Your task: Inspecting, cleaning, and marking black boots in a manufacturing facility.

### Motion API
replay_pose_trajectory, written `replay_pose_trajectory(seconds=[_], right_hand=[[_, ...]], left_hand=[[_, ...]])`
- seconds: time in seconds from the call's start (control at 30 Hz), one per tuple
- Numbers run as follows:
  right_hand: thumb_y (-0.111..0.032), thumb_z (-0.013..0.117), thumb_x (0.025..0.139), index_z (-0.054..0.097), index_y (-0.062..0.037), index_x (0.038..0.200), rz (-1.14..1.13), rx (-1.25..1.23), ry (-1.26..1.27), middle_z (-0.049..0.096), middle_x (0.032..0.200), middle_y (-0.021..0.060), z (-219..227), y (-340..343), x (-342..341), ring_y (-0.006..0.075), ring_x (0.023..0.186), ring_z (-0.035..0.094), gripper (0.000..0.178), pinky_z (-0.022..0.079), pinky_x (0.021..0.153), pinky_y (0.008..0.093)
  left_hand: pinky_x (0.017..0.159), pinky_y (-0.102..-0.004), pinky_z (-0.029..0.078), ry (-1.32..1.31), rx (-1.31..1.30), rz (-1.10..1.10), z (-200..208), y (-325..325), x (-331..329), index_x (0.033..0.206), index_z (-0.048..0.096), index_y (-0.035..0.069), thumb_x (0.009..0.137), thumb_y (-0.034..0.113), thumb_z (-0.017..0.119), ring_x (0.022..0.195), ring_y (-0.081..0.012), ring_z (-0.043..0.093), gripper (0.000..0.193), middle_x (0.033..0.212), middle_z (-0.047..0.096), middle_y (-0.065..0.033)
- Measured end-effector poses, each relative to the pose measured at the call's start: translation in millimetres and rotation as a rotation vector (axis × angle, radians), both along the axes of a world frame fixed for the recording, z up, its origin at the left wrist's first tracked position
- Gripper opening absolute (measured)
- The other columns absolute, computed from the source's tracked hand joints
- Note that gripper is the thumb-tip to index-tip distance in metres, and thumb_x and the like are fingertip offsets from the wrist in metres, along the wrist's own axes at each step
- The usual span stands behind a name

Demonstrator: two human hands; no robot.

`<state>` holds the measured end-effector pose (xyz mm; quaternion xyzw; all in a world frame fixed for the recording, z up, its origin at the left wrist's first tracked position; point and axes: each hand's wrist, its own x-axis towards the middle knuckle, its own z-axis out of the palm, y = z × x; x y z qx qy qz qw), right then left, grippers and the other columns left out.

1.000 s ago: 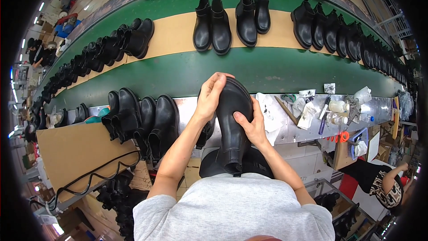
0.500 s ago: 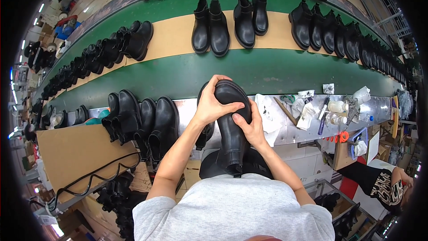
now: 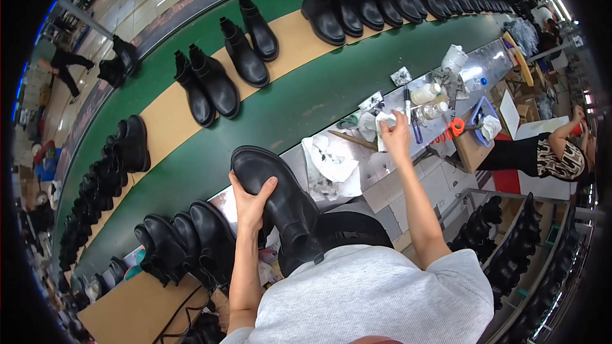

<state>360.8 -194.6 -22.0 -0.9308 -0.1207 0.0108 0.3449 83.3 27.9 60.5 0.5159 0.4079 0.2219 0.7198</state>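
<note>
My left hand [image 3: 250, 202] grips a black ankle boot [image 3: 284, 200], with its thumb across the upper and its fingers along the side. The boot leans against my lap, toe pointing away from me. Out to the right, over the metal ledge, my right hand [image 3: 396, 135] pinches a small white cloth [image 3: 384, 129]; the fingertips are partly hidden. Beside that cloth lie a wooden stick [image 3: 354, 139] and a dark-handled brush [image 3: 416, 129]. A larger white cloth with black stains [image 3: 331, 160] is spread on the ledge between my hands.
Rows of black boots [image 3: 325, 16] stand on tan card along the green conveyor [image 3: 319, 99]. More boots [image 3: 182, 242] sit at my left by a cardboard sheet [image 3: 143, 312]. Bottles [image 3: 426, 93] and a blue basket [image 3: 482, 121] are on the right. Another person [image 3: 542, 159] is at far right.
My right hand has left the boot and reached right to the small white cloth. My left hand still holds the boot. The view has turned toward the right.
</note>
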Motion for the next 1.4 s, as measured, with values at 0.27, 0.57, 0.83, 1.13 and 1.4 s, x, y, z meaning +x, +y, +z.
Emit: replay_pose_trajectory(seconds=[0.27, 0.57, 0.83, 1.13, 1.4], right_hand=[[-0.028, 0.079, 0.067, 0.064, 0.0042, 0.089, 0.197, -0.121, 0.188, 0.065, 0.076, 0.0118, -32, -33, 56, 0.0238, 0.069, 0.062, 0.042, 0.049, 0.069, 0.0334], [-0.018, 0.066, 0.071, 0.065, 0.0029, 0.075, -0.170, -0.010, -0.828, 0.063, 0.072, 0.0046, -10, -93, 66, 0.0111, 0.060, 0.051, 0.021, 0.043, 0.059, 0.0274], [-0.015, 0.074, 0.069, 0.054, 0.0006, 0.092, -0.248, -0.204, -0.464, 0.059, 0.090, 0.0224, 33, -71, 142, 0.0381, 0.082, 0.061, 0.034, 0.047, 0.071, 0.0453], [-0.019, 0.074, 0.071, 0.048, 0.0008, 0.091, -0.183, -0.275, -0.371, 0.060, 0.091, 0.0239, 32, -47, 175, 0.0433, 0.082, 0.060, 0.038, 0.049, 0.067, 0.0465], [-0.034, 0.062, 0.084, 0.054, -0.0049, 0.088, -0.419, 1.116, 0.169, 0.057, 0.075, 0.0030, 15, -46, 143, 0.0133, 0.055, 0.050, 0.030, 0.043, 0.051, 0.0288]], left_hand=[[0.086, -0.0335, 0.046, 0.064, 0.051, -0.106, 0, -8, 21, 0.126, 0.031, 0.002, 0.064, 0.011, 0.082, 0.103, -0.0243, 0.052, 0.081, 0.114, 0.048, -0.0140], [0.087, -0.0343, 0.046, 0.157, -0.020, -0.085, -2, -11, 28, 0.140, 0.012, -0.001, 0.065, 0.009, 0.081, 0.106, -0.0261, 0.051, 0.103, 0.122, 0.044, -0.0175], [0.085, -0.0335, 0.047, 0.183, 0.054, -0.140, 6, -19, 48, 0.135, 0.021, -0.002, 0.063, 0.011, 0.082, 0.103, -0.0261, 0.051, 0.096, 0.119, 0.045, -0.0172], [0.083, -0.0328, 0.047, 0.181, 0.126, -0.135, 3, -18, 47, 0.134, 0.021, -0.002, 0.061, 0.010, 0.082, 0.101, -0.0255, 0.052, 0.095, 0.117, 0.046, -0.0171], [0.080, -0.0313, 0.048, 0.175, 0.085, -0.145, 9, -22, 56, 0.129, 0.027, 0.001, 0.062, 0.008, 0.082, 0.098, -0.0232, 0.053, 0.087, 0.112, 0.047, -0.0146]])
